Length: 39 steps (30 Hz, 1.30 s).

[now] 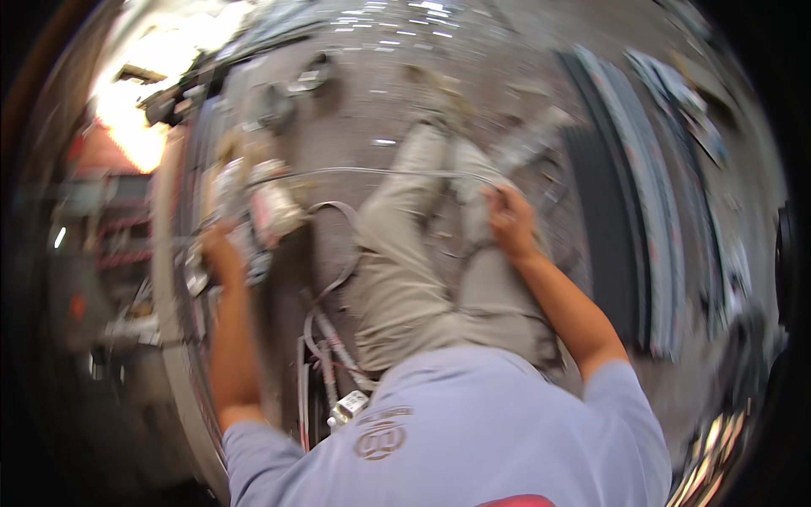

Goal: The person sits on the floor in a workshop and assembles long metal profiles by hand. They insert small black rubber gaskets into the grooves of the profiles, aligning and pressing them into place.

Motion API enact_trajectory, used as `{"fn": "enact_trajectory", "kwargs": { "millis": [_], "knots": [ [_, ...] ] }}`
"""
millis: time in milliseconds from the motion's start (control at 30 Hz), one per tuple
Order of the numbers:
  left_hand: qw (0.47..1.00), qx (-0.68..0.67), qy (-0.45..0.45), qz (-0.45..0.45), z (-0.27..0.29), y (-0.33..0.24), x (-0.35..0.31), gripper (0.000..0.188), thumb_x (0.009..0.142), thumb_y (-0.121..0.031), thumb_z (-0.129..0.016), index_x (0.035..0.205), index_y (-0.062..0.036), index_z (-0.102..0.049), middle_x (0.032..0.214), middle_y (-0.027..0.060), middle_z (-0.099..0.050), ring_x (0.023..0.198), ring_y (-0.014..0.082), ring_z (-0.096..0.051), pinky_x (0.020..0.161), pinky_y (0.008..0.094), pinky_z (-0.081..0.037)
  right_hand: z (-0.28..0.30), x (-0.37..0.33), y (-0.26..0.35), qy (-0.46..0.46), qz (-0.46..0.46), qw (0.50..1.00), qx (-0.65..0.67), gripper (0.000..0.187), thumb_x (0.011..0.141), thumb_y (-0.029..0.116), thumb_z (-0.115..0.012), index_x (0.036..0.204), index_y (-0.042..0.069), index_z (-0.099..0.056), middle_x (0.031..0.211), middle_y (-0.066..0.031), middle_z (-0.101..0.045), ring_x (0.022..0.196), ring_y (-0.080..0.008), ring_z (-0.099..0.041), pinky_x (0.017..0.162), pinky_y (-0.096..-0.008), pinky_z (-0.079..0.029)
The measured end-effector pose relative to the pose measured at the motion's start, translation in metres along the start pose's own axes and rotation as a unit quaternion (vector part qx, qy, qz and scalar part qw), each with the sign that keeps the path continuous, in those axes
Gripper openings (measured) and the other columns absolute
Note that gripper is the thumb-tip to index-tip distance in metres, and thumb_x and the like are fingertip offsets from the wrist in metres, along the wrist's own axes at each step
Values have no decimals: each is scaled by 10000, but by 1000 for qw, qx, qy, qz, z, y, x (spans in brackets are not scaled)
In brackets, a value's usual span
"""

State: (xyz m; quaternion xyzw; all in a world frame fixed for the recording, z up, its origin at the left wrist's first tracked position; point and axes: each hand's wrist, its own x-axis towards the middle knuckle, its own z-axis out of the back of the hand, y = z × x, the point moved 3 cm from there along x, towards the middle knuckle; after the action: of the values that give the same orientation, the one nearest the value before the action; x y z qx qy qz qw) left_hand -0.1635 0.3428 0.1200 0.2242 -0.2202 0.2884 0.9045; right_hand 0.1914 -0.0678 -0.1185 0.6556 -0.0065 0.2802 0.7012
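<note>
A thin, pale grey cable or wire (380,171) runs in a shallow arc across the view, above my stretched-out legs. Its right end meets the closed fingers of my right hand (510,221), held over my right leg. Toward the left, the line fades near a cluttered heap that holds a red-and-white bundle (277,213). My left hand (221,249) reaches in beside this heap, next to a shiny metal piece (196,272). Motion smears its fingers, so what it touches is unclear.
Long dark and grey profiles (625,211) lie stacked on the floor at the right. A pale flat strap or hose (348,253) loops left of my legs, near a small white box (351,404). A round metal object (311,78) sits farther ahead.
</note>
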Motion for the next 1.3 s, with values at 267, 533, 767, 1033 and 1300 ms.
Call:
{"fn": "enact_trajectory", "kwargs": {
  "millis": [267,533,767,1033,1300],
  "knots": [
    [926,-323,-53,-190,-16,-244,-36,306,895,-230,-754,679,-107,-576,594,60,-558,574,277,-585,618,426,-485,0,0,40,73,80,994,-31,106,968,63,-722,1027,-18,-690,912,-168,-689,811,-308,-675,744,-372,-535],
    [869,-398,9,-295,-1,-345,-40,439,956,-410,-717,695,-122,-514,640,29,-545,604,222,-562,619,363,-435,-7,-4,61,180,276,944,-12,382,775,-24,-736,1144,33,-658,1040,-165,-697,940,-388,-675,832,-476,-536],
    [879,-384,16,-282,1,-338,-41,430,970,-397,-702,698,-119,-519,641,32,-535,613,222,-572,610,365,-446,-11,-11,79,261,245,933,38,396,760,0,-778,1145,22,-688,1011,-176,-705,913,-402,-668,827,-474,-551],
    [860,-421,41,-287,-2,-347,-52,402,971,-393,-704,744,-102,-544,696,43,-591,661,242,-592,634,378,-471,-14,-18,70,338,6,901,274,394,808,12,-613,1187,-24,-718,1075,-173,-687,998,-269,-652,922,-370,-507],
    [860,-422,47,-282,-6,-348,-54,316,929,-354,-745,797,-106,-602,738,47,-606,704,236,-605,667,372,-482,-11,-18,81,317,15,917,243,296,1043,156,-543,1158,-66,-703,1015,-155,-672,930,-235,-633,861,-339,-491]
  ]
}}
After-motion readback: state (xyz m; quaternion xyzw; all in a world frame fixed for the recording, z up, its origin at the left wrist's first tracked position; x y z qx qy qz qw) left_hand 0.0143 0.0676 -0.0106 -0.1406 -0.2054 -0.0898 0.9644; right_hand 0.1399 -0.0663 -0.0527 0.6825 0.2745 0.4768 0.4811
